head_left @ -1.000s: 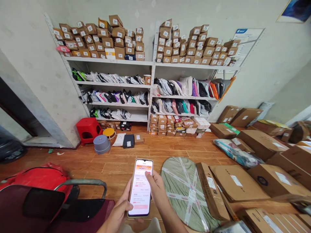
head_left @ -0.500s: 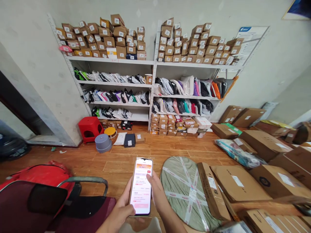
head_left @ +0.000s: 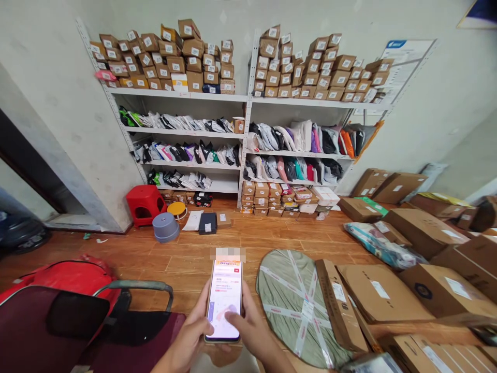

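A smartphone (head_left: 224, 298) with a lit white and orange screen is held upright low in the middle of the view. My left hand (head_left: 190, 334) grips its left edge and underside. My right hand (head_left: 252, 331) cups the right edge, and its thumb lies across the lower part of the screen. A round green parcel (head_left: 295, 305) crossed with clear tape lies on the floor just right of my right hand.
White shelves (head_left: 244, 98) along the far wall carry small cardboard boxes and bagged parcels. Large cardboard boxes (head_left: 378, 295) crowd the right side. A dark red chair (head_left: 77, 321) is at lower left; a red stool (head_left: 144, 203) and grey cylinder (head_left: 165, 227) sit near the shelves.
My right thumb has slid down from the top of the screen to its lower part. The phone has dropped slightly, and the view has shifted a little.
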Demonstrator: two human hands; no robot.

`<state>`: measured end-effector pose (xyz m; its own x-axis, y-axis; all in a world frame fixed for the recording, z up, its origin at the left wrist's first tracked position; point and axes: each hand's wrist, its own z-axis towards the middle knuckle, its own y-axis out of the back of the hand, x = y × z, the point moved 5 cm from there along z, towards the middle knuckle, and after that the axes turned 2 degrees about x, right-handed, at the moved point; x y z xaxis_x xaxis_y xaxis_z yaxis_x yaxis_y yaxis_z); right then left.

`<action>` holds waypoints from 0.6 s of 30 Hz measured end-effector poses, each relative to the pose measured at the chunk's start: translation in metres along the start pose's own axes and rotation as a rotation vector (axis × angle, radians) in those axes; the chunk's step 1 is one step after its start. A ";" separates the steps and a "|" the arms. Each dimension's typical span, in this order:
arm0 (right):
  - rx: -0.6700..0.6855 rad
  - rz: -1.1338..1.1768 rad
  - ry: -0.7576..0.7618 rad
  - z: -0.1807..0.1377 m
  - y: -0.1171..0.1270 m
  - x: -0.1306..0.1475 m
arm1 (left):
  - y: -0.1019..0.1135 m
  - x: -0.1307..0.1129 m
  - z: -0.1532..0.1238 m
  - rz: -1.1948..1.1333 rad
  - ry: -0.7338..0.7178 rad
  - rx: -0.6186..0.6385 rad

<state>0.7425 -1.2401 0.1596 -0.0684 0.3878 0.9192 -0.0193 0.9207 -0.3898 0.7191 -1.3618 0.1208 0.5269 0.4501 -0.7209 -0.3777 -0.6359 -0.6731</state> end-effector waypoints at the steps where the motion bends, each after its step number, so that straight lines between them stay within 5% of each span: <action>1: -0.013 0.028 -0.010 0.001 0.002 -0.003 | 0.001 0.001 0.000 -0.006 -0.009 0.001; 10: 0.051 -0.044 0.022 0.001 -0.006 0.010 | 0.005 -0.006 0.002 0.161 -0.032 -0.118; 18: -0.036 0.045 0.013 0.010 0.002 -0.001 | -0.004 -0.007 0.002 0.192 0.052 -0.066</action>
<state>0.7327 -1.2386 0.1574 -0.0558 0.4296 0.9013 0.0190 0.9030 -0.4292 0.7158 -1.3608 0.1282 0.4893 0.2844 -0.8244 -0.4255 -0.7474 -0.5103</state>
